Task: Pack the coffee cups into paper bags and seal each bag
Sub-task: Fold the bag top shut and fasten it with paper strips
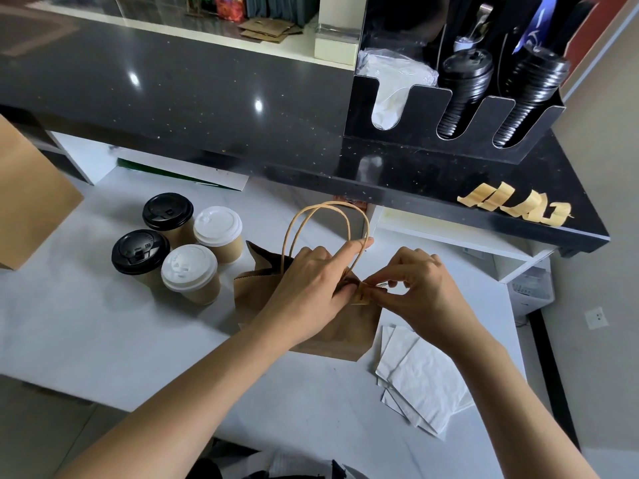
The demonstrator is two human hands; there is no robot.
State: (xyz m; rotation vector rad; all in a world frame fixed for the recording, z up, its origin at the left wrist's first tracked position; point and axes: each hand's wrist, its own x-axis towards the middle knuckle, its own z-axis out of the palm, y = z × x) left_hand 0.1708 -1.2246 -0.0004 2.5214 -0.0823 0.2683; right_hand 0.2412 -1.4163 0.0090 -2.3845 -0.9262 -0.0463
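Right now, both hands meet at the folded top of a brown paper bag (332, 326) that stands a little right of the frame's centre on the white surface (103, 323). The left hand (311, 285) grips the bag's top edge, its index finger stretched up against the twisted paper handles (325, 216). The right hand (418, 288) pinches a small tan strip (371, 288), probably tape, at the bag's fold, thumb and fingertips drawn together on it. To the left of the bag, four coffee cups (179, 250) stand in a tight cluster: two with black lids on the left side, two with white lids on the right. A stack of white napkins (422, 382) lies at lower right, just beside the bag. More tan tape strips (515, 203) hang on the edge of the black shelf (207, 98) at right. In the upper right, a black organizer (428, 133) holds stacked black lids (463, 95).
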